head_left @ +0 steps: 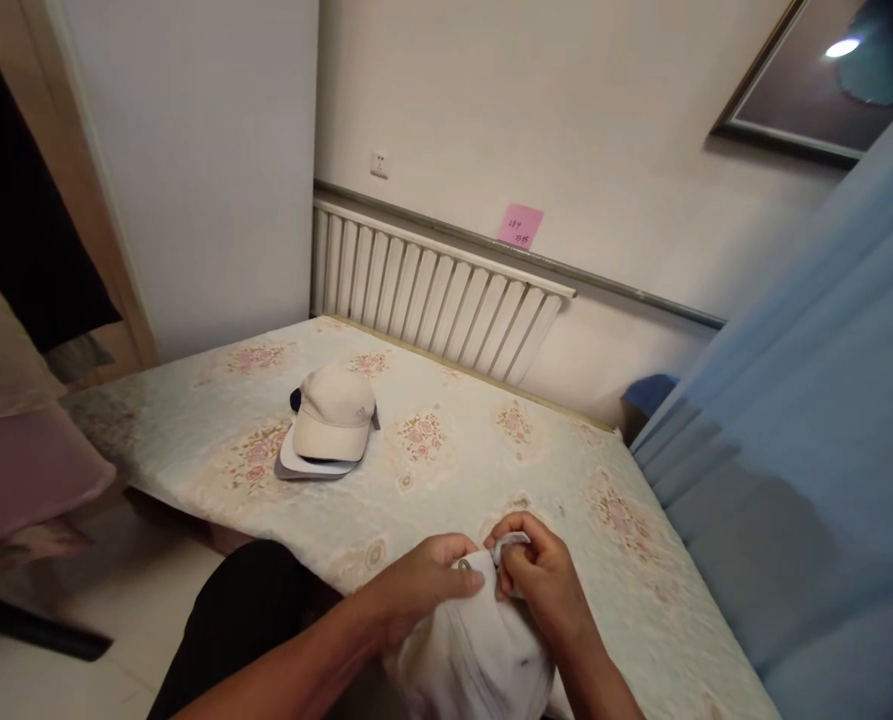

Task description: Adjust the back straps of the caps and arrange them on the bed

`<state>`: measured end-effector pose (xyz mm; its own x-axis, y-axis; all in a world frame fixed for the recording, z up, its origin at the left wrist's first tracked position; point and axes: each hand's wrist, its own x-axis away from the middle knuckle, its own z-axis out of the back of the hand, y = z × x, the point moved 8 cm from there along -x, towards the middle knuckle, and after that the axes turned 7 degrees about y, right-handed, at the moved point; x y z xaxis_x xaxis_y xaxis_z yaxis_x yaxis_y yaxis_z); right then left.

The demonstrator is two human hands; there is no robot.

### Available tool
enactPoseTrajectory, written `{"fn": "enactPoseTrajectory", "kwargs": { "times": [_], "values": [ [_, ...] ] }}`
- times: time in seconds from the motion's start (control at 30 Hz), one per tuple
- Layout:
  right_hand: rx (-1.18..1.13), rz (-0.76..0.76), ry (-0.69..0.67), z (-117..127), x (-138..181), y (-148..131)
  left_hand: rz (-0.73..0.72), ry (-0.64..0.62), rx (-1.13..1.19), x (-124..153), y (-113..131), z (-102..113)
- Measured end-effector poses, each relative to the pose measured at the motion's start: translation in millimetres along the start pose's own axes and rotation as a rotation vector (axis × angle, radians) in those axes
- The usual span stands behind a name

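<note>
White fabric fills both your hands: the white cap (476,660) lies at the near edge of the mattress (453,470), its crown toward you and partly over your lap. Your left hand (423,580) is curled shut on the cap's back rim, thumb and fingers pinching the cloth beside a small round fitting (465,565). Your right hand (540,578) meets it from the other side, fingers folded tight on the cap's pale strap (510,545), whose end loops out above your knuckles. The mattress is bare, quilted in a pale tone with pink flower medallions. Toward its far left part, well apart from your hands, sits a stack of caps (332,425): a beige one on top, a pale brim and a dark cap showing beneath. Beyond the far edge a white ribbed radiator (431,290) runs along the wall, with a pink sticky note (521,225) above it and a wall socket (379,164) near the corner. A blue curtain (806,450) hangs along the right edge, a framed picture (821,80) above it. At the left you have a pink cushion (18,470) and a pale tiled floor (78,620).
</note>
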<state>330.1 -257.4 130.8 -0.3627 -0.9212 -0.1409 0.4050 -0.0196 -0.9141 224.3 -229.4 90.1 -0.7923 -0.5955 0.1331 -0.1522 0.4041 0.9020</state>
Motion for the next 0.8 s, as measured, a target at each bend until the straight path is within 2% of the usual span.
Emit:
{"fn": "enactPoseTrajectory", "kwargs": {
  "times": [0.03, 0.1, 0.2, 0.27, 0.37, 0.43, 0.57, 0.7, 0.8],
  "values": [
    [-0.078, -0.036, -0.035, -4, 2, 1, -0.035, 0.009, -0.031, 0, 4, 0],
    [-0.132, -0.009, -0.077, -8, 6, -6, -0.106, -0.005, -0.107, 1, 13, -2],
    [-0.151, 0.025, -0.079, -11, 9, -12, -0.113, -0.034, -0.172, 2, 15, -4],
    [-0.272, -0.031, -0.028, -9, 7, -6, -0.071, 0.008, -0.177, 2, 11, 2],
    [-0.532, -0.131, 0.149, 2, 2, 11, -0.045, 0.072, -0.203, 3, 6, 10],
    [-0.619, -0.155, 0.226, 7, 1, 17, -0.045, 0.078, -0.202, 5, 5, 13],
    [-0.555, -0.113, 0.047, -2, -1, 13, -0.044, 0.057, -0.167, 9, 6, 15],
    [-0.433, -0.005, 0.028, 8, -5, 9, -0.041, 0.065, -0.162, 12, 9, 18],
    [-0.251, -0.018, -0.149, -3, -5, 11, -0.031, 0.051, -0.137, 13, 9, 17]
  ]
}}
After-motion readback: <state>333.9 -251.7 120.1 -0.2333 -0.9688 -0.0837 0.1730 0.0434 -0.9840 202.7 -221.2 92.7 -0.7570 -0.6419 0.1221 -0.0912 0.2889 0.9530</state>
